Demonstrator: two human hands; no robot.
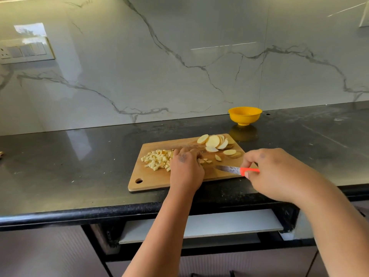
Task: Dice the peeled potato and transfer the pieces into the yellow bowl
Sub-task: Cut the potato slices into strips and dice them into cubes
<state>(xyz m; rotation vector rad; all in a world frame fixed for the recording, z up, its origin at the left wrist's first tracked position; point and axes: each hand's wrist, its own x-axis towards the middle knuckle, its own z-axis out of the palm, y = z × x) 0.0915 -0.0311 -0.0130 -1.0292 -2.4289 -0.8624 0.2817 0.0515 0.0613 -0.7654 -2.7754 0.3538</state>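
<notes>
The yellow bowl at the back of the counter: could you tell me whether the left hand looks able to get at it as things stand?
Probably yes. The yellow bowl stands alone beyond the cutting board, with only flat potato slices between. The left hand rests on the board, apparently holding nothing.

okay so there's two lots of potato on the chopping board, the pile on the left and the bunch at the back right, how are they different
The left pile is cut into small cubes; the back-right bunch is still flat round slices. The cubes lie heaped in a loose mound, while the slices overlap like a fan. The left hand is right beside the cubes; the slices sit apart from both hands, nearer the yellow bowl. Both are pale potato on the wooden board.
</notes>
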